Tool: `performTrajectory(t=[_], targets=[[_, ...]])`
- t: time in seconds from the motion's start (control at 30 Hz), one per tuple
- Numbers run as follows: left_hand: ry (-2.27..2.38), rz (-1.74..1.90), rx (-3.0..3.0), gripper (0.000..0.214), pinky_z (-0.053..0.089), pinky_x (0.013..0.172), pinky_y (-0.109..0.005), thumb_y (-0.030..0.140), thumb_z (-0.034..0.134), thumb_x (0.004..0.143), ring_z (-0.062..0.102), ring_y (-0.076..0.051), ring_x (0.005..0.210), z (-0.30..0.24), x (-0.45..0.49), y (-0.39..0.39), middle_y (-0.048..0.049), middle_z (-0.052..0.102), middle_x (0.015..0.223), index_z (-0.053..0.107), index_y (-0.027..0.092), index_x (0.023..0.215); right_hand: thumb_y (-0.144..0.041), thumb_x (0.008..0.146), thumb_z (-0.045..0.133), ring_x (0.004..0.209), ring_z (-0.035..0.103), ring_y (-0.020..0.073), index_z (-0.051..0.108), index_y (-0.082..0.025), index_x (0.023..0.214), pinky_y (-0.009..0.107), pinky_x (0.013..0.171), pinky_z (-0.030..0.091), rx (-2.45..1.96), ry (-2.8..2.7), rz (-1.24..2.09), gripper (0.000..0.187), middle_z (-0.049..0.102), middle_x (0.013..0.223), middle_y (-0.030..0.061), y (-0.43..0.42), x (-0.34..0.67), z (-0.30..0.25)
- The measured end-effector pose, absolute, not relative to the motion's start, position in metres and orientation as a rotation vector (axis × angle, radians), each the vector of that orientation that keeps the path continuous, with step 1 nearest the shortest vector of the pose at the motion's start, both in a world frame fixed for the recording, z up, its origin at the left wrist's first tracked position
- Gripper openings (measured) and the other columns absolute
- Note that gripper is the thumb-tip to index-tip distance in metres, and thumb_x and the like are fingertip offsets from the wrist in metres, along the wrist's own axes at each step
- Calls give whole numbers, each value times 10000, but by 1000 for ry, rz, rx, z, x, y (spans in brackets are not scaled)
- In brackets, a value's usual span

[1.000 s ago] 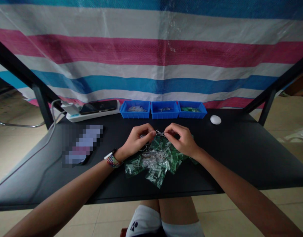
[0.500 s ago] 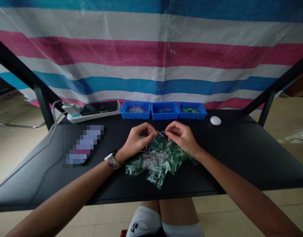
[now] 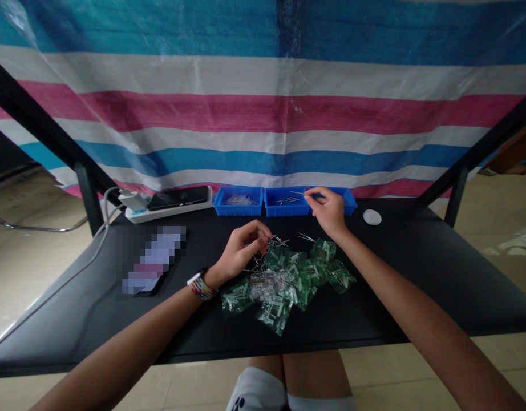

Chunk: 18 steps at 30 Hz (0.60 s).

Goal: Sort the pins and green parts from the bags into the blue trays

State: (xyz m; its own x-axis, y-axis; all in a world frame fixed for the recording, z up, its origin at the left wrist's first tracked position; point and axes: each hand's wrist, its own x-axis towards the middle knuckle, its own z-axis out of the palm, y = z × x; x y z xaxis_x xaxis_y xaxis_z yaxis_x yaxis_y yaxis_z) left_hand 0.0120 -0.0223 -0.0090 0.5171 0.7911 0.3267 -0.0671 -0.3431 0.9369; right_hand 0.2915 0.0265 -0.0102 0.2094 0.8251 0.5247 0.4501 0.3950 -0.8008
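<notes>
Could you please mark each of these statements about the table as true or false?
1. The right hand holds a thin pin over the blue trays. True.
2. A phone lies on the power strip. True.
3. The left hand rests on the phone. False: it pinches pins beside the green bags.
4. Four blue trays stand at the back. False: there are three, side by side.
5. The white round object sits left of the trays. False: it lies to their right.
</notes>
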Motion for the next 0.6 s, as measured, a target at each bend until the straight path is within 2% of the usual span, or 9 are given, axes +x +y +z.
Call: performTrajectory(t=[0.07,0.13,0.2,0.3,0.37,0.43,0.5,0.6], targets=[[627,1007,1696,247,495,613,-236,391,679,1001,619,-131,643,-8,12,-22,-9,664,736,679,144,992,-271,886,687,759,764,229,808,-204,902,284,573,513,-1236,-1517,343,139,821,891,74,32,293,-9],[635,1012,1688,238,490,615,-237,383,679,995,616,-130,643,-8,11,-22,-8,659,729,680,145,982,-219,884,642,1008,788,284,827,-212,883,319,690,577,-1214,-1586,306,185,840,1050,100,32,297,-8],[642,1016,1678,233,490,621,-240,380,680,989,616,-132,649,-8,10,-21,-8,657,729,681,147,978,-192,892,595,1073,780,291,833,-214,882,338,741,593,-1200,-1599,283,239,837,1096,106,26,302,-7],[654,1013,1679,229,489,629,-245,378,685,980,619,-137,661,-8,10,-20,-9,655,733,683,149,972,-201,896,594,880,769,237,827,-206,887,309,675,559,-1252,-1610,305,234,823,1043,95,9,314,-8],[652,1006,1693,227,485,628,-246,375,689,974,620,-138,662,-8,10,-20,-11,656,735,683,148,958,-216,878,631,661,672,166,821,-196,901,282,584,483,-1320,-1692,383,192,805,988,77,-2,321,-11],[644,1000,1708,228,479,623,-246,371,691,970,617,-138,658,-8,10,-20,-13,656,737,685,145,944,-220,849,677,537,534,113,820,-191,916,271,534,403,-1380,-1813,471,160,776,919,51,-12,325,-17],[640,995,1716,228,474,619,-245,367,692,969,612,-137,655,-9,11,-20,-14,655,737,688,143,931,-220,835,712,528,478,100,822,-195,894,269,544,372,-1425,-1921,506,127,738,856,31,-18,326,-22],[647,993,1725,239,471,621,-246,373,694,975,606,-136,656,-10,11,-18,-15,652,737,688,141,914,-212,840,734,587,512,111,808,-210,804,269,600,386,-1468,-2040,501,83,707,830,21,-22,323,-27]])
